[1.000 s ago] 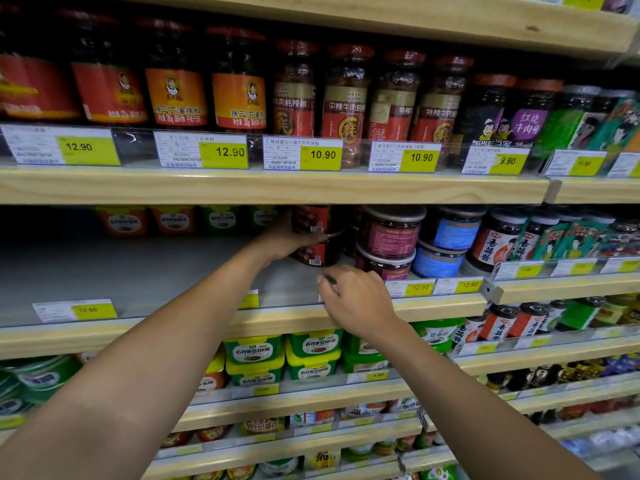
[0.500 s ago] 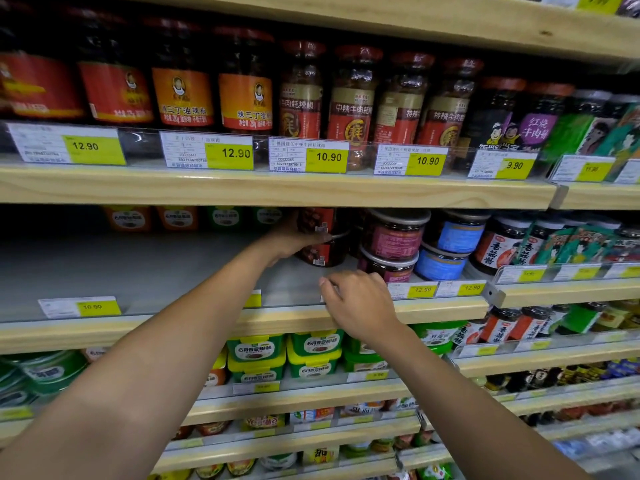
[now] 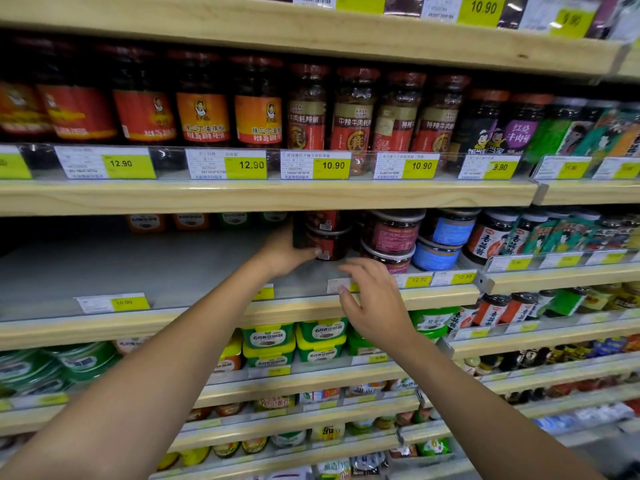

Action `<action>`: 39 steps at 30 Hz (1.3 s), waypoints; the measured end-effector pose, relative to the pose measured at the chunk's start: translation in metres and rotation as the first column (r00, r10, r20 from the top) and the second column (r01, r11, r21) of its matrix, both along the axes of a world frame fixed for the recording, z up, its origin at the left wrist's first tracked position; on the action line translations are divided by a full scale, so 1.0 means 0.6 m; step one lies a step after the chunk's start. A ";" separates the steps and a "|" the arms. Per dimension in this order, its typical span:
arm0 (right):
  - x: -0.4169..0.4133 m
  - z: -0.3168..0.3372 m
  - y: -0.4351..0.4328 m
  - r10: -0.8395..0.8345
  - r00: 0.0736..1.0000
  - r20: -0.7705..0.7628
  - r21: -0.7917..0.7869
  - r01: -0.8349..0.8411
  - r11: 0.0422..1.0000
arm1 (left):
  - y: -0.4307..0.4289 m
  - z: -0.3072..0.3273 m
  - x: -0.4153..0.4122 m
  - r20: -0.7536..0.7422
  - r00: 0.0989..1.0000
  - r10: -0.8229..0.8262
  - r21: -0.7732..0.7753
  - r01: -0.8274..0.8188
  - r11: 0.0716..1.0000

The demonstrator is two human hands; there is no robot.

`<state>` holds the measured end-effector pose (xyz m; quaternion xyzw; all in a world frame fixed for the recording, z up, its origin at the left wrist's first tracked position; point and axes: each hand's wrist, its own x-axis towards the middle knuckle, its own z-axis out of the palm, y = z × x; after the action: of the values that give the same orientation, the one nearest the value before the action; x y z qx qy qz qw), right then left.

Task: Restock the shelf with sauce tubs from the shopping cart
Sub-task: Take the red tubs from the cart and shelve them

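The shelf lip is pale wood, matt, its grain plain to see; the shelf deck behind is smooth, dull grey. A clear glossy plastic strip fronts the paper price tags. The sauce tubs are dark, shiny plastic (labels glossy too).

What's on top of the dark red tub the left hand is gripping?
Another dark red tub is stacked on the gripped tub. Its lid is hidden by the wooden shelf above, and the left hand covers the stack's left side.
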<state>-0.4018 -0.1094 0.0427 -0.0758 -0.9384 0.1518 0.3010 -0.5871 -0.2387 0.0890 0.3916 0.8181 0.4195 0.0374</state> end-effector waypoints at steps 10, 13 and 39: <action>0.123 -0.019 0.046 -0.145 0.988 -0.060 -0.013 0.144 0.989 | -0.019 -0.037 0.174 -0.421 0.893 0.160 -0.043 -0.196 0.980; 0.204 -0.029 0.086 -0.218 0.976 -0.004 0.002 0.218 0.976 | 0.026 -0.059 0.250 -0.527 0.844 0.104 -0.058 -0.157 0.986; 1.073 -0.240 0.408 -0.798 0.463 0.385 -0.062 0.876 0.478 | 0.532 -0.322 0.952 -0.248 0.709 -0.660 -0.468 0.509 0.722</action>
<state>0.2418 0.1354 -0.1015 -0.5899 -0.7834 0.0864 0.1759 -0.0160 0.0803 -0.1043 0.6968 0.7001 0.1359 0.0760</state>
